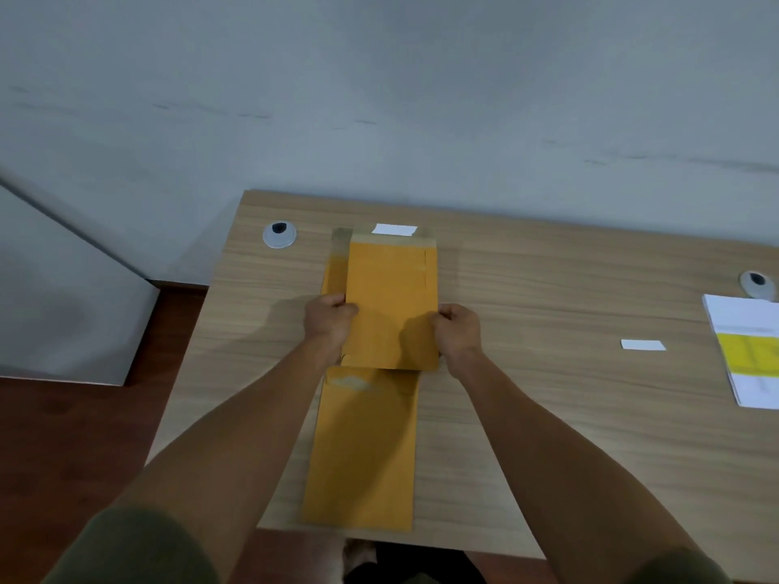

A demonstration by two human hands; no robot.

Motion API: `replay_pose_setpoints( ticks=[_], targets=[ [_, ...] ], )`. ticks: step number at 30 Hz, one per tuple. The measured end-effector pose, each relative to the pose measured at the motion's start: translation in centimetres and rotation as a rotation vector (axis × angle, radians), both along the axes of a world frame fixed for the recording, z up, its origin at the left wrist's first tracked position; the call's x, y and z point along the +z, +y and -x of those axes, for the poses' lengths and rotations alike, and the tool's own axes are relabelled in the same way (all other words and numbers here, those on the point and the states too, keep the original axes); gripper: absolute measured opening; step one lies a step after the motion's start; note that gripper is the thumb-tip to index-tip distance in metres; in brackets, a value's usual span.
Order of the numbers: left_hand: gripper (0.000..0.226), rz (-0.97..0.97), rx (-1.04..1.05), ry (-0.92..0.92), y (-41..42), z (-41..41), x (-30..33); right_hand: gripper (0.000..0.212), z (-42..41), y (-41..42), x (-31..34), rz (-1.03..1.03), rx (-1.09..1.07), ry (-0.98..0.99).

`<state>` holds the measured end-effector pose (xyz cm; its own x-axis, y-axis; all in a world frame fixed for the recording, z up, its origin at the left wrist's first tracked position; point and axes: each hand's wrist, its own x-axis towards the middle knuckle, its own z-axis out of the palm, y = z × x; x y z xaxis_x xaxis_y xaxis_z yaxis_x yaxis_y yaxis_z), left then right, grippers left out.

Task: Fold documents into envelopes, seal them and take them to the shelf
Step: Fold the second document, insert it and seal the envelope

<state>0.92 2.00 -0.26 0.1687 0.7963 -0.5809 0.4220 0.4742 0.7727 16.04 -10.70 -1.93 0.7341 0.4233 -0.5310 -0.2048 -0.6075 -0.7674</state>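
A yellow-brown envelope (390, 305) is held above the wooden worktop (548, 288) by both hands. The left hand (331, 320) is curled round its left edge and the right hand (457, 330) round its right edge, fingers bent tight on the paper, so each grip is closed on the same envelope near its lower half. Its flap end is turned away from the hands, towards the wall (379, 99). Just below the two grips, nearer the person, a second envelope (362, 453) is laid flat on the worktop, its near end reaching the worktop's edge. Beyond the held envelope a small white slip (394, 230) is seen, with a round cable port (279, 234) off to the left of it. Well to the right of the right hand another white slip (643, 344) is laid, and farther right a stack of papers (746, 351) with a yellow block printed on the top sheet.
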Motion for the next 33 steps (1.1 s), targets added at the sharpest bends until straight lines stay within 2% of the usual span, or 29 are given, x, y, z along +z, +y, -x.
replay_pose_setpoints(
  ticks=[4, 8, 11, 13, 19, 21, 23, 25, 28, 31, 33],
  targets=[
    [0.037, 0.052, -0.008, -0.084, -2.6, 0.9, 1.8, 0.032, 0.9, -2.8, 1.9, -0.055, -0.048, -0.061],
    [0.007, 0.073, -0.059, -0.177, -6.2, 2.0, 3.8, 0.032, 2.3, -6.2, 3.8, -0.073, -0.085, -0.123],
    [0.013, 0.087, -0.102, -0.216, -9.1, 2.9, 5.2, 0.036, 3.7, -9.4, 5.3, -0.101, -0.107, -0.148],
    [0.006, 0.116, -0.158, -0.214, -10.9, 3.4, 5.6, 0.04, 4.4, -11.7, 6.1, -0.106, -0.127, -0.177],
    [0.009, 0.161, -0.25, -0.226, -16.0, 3.1, 6.7, 0.033, 4.6, -17.7, 6.6, -0.14, -0.186, -0.171],
    [0.007, 0.155, -0.267, -0.237, -17.2, 2.4, 6.8, 0.017, 4.0, -19.0, 6.8, -0.153, -0.203, -0.177],
    [0.006, 0.146, -0.288, -0.245, -18.3, 1.5, 6.7, 0.037, 2.6, -20.2, 7.4, -0.139, -0.204, -0.213],
    [0.009, 0.132, -0.298, -0.24, -19.5, 0.4, 6.8, 0.052, 0.1, -21.1, 8.3, -0.139, -0.167, -0.326],
    [0.024, 0.121, -0.328, -0.221, -21.2, -1.4, 6.8, 0.059, -4.1, -21.9, 9.6, -0.11, -0.006, -0.52],
    [0.021, 0.12, -0.338, -0.22, -23.4, -3.9, 6.8, 0.056, -8.9, -22.5, 11.3, 0.004, 0.2, -0.672],
    [0.014, 0.119, -0.352, -0.225, -24.8, -5.7, 6.7, 0.048, -11.6, -22.8, 12.5, 0.079, 0.326, -0.697]
  ],
)
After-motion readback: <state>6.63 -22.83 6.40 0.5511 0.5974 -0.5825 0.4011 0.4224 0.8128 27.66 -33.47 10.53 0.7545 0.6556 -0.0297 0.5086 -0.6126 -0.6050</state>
